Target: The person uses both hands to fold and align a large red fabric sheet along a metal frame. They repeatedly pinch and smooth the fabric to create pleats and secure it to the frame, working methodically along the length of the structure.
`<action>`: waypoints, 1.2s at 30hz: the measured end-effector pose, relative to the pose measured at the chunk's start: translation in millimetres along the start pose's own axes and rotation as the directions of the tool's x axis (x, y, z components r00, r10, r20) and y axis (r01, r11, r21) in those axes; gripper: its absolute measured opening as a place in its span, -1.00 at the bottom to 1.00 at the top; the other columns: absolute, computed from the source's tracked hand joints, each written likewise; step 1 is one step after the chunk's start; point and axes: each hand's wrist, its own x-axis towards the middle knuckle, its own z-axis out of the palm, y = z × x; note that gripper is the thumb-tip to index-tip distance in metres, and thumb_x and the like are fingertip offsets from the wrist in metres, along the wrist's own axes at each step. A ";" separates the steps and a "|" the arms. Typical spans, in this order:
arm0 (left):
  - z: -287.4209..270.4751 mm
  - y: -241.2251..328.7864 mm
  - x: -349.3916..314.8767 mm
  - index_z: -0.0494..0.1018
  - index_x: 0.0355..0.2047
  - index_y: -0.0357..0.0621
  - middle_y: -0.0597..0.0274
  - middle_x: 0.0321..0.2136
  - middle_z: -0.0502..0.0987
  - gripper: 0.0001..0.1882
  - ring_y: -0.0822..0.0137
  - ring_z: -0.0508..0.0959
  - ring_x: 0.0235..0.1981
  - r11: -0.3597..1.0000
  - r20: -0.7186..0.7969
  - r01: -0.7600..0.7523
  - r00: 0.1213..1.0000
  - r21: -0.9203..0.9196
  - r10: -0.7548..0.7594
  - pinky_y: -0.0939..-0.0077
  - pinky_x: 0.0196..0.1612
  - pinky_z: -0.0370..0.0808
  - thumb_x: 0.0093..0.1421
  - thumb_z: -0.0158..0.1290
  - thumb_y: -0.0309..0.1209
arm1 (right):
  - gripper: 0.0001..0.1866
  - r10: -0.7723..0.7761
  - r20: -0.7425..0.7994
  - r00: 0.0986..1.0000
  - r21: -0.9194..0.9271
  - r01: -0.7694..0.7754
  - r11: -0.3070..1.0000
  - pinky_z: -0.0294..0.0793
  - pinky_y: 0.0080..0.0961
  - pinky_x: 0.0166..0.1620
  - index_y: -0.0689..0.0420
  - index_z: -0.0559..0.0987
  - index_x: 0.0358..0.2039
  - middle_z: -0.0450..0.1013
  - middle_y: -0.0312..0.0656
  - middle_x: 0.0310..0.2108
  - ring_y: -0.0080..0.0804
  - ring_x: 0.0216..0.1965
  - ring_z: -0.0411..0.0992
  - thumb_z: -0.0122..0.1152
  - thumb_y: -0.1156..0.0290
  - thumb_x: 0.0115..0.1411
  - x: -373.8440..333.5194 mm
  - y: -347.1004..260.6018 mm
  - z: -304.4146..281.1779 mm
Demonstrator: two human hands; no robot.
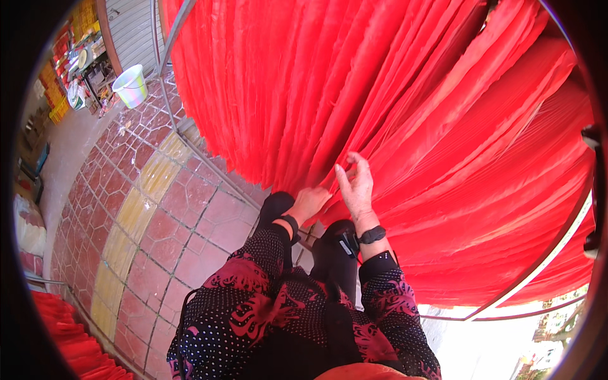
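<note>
A large red pleated cloth point(291, 82) hangs in many long folds in front of me. Its lower edge reaches down to my hands. My left hand point(310, 204) is closed, with thumb and fingertips pinching the cloth at that edge. Just to the right, my right hand point(357, 185) is raised against the folds with curled fingers. A gap shows between its thumb and forefinger, and I see nothing held there. Both wrists wear dark bands. Beneath the hands are my dark-clad knees, partly covered by my patterned sleeves.
A thin metal frame point(166, 95) runs along the cloth's left side, and a curved rail point(538, 269) crosses at the right. Reddish paving point(171, 244) with a yellow strip lies at left. Farther off stand a pale bucket point(131, 86) and cluttered goods. More red cloth point(69, 342) lies lower left.
</note>
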 end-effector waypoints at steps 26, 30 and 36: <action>-31.4 -15.0 -8.4 0.53 -0.26 -0.11 0.08 -0.34 0.57 -0.84 0.00 0.58 -0.41 0.989 -0.102 0.050 0.993 -0.137 -0.064 0.14 -0.36 0.52 0.26 0.08 -0.32 | -0.73 -0.513 0.073 0.855 -0.842 0.328 0.427 0.55 -0.18 -0.07 0.00 0.58 -0.08 0.55 -0.10 -0.14 -0.04 -0.11 0.54 0.01 0.38 0.25 267.8 -182.9 -150.0; -60.1 -10.6 12.9 0.42 0.01 -0.06 0.09 -0.13 0.50 -0.63 0.07 0.54 -0.46 0.894 -0.177 0.353 0.895 -0.276 -0.408 0.20 -0.34 0.49 0.25 0.12 -0.22 | -0.75 -0.504 0.114 0.856 -0.813 0.372 0.448 0.55 -0.21 -0.05 0.02 0.57 -0.07 0.56 -0.12 -0.12 -0.09 -0.09 0.54 0.05 0.36 0.26 258.2 -181.1 -147.3; -97.7 8.3 85.8 0.45 0.00 -0.12 0.12 -0.35 0.52 -0.56 0.28 0.49 -0.57 0.937 -0.395 0.220 0.862 -0.272 -0.318 0.37 -0.45 0.44 0.17 0.22 -0.21 | -0.73 -0.480 0.245 0.842 -0.835 0.435 0.336 0.59 -0.24 -0.09 0.04 0.57 -0.05 0.57 -0.11 -0.14 -0.14 -0.14 0.57 0.09 0.38 0.24 239.6 -187.2 -124.6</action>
